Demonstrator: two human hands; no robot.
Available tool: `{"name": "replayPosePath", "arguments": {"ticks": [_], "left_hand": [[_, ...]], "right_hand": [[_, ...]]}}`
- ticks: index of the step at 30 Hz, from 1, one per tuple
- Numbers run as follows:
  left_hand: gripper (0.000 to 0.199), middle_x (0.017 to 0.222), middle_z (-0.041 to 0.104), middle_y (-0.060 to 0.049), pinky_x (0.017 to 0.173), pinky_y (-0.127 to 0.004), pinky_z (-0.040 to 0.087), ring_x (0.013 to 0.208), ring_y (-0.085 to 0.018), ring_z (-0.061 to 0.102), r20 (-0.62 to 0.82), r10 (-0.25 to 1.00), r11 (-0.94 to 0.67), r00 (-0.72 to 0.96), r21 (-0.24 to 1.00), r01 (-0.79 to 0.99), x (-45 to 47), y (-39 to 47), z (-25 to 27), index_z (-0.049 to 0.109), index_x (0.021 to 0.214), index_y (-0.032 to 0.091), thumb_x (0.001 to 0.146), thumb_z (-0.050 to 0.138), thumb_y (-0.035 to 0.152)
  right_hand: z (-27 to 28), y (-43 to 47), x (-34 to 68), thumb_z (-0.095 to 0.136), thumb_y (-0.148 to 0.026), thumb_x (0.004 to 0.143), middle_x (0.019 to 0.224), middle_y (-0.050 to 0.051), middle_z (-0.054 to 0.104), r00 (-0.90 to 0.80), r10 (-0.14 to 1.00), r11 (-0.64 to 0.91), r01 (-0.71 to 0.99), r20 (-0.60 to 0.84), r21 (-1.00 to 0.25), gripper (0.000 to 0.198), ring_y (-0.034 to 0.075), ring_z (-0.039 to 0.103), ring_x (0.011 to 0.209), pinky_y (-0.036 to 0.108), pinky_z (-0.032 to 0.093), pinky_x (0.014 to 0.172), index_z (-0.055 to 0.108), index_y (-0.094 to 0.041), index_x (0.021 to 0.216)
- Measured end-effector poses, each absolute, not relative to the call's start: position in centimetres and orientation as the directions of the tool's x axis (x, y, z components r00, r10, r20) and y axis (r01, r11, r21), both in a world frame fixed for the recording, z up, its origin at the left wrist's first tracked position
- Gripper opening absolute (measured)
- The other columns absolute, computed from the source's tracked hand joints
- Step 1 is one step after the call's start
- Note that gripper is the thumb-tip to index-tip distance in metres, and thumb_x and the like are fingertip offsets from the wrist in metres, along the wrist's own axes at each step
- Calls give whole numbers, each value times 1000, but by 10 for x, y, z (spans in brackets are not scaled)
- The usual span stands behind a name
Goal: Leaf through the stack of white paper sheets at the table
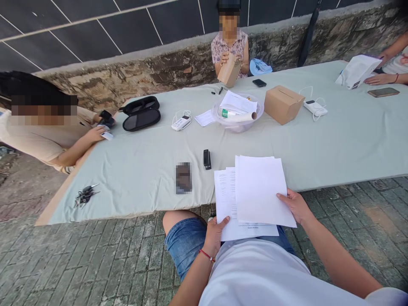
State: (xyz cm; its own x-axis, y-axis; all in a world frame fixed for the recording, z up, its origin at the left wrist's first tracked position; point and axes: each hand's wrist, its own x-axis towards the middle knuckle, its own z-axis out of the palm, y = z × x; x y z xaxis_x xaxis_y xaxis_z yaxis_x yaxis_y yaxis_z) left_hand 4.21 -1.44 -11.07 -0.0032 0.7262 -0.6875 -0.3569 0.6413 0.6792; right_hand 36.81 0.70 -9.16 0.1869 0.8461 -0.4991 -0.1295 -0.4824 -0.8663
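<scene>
My left hand grips the lower left edge of some printed sheets, thumb on top and fingers hidden underneath. My right hand pinches the right edge of a blank-faced white sheet, which overlaps the printed ones. Both lots of paper lie over the table's near edge and my lap. Just beyond the papers a black stapler rests on the cloth. Left of it is a small dark item, blurred out.
On the cloth-covered table are keys, an open black case, a plastic bowl with papers and a roll, a cardboard box, white corded devices and phones. Other people sit left, opposite and far right.
</scene>
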Motion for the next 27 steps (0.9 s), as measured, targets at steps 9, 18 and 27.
{"name": "replayPosePath", "arguments": {"ticks": [9, 18, 27], "left_hand": [[47, 88, 76, -14, 76, -37, 58, 78, -26, 72, -707, 707, 650, 16, 642, -406, 46, -15, -107, 73, 93, 9, 62, 89, 40], [33, 80, 75, -8, 76, -35, 57, 77, -24, 71, -715, 697, 599, -60, 626, -499, 34, -24, -116, 70, 80, 11, 63, 83, 36], [46, 96, 76, -16, 84, -41, 56, 90, -29, 72, -638, 768, 599, 52, 687, -412, 39, -18, -118, 72, 98, 8, 66, 85, 38]], "right_hand": [[-115, -13, 345, 74, -48, 74, 97, 9, 76, 222, 810, -569, 72, -543, -819, 37, 28, 70, 91, 36, 56, 76, 67, -20, 98], [-128, -10, 334, 81, -40, 71, 106, 10, 76, -64, 761, -635, -281, -646, -720, 44, 27, 73, 90, 40, 58, 83, 70, -17, 108], [-118, 1, 398, 81, -33, 66, 97, 8, 77, 305, 742, -544, -245, -596, -803, 39, 25, 73, 78, 35, 60, 70, 70, -19, 101]]}}
